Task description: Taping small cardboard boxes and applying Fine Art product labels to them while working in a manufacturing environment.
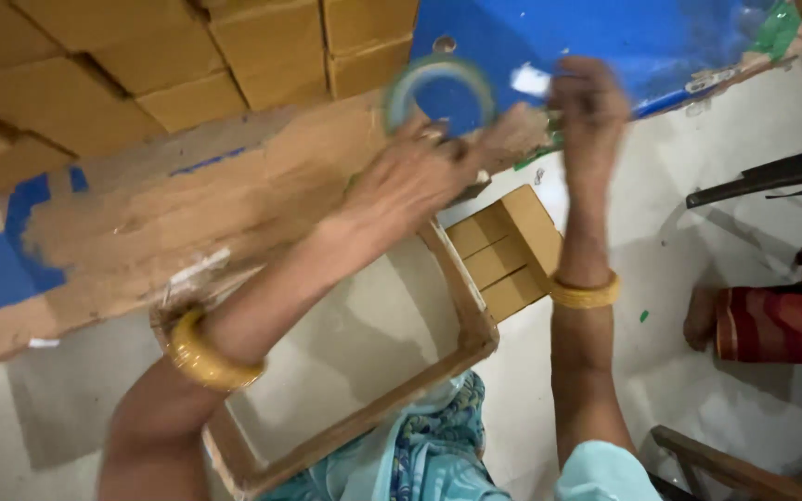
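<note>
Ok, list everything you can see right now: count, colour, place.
Tape roll: one, pale green, top centre.
Open cardboard box: one, brown, on the lap.
Small cartons: about three, tan, right of the box.
Stacked cartons: several, tan, top left.
Blue sheet: one, top right.
Another person's striped clothing: red, right edge.
Bangles: two, yellow, one per wrist.
Left hand: holds the tape roll.
Right hand: raised beside it, blurred.

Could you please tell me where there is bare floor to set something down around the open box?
Bare floor lies between the right hand and the chair. Stacked boxes crowd the top left; the open box fills the lap.
</note>
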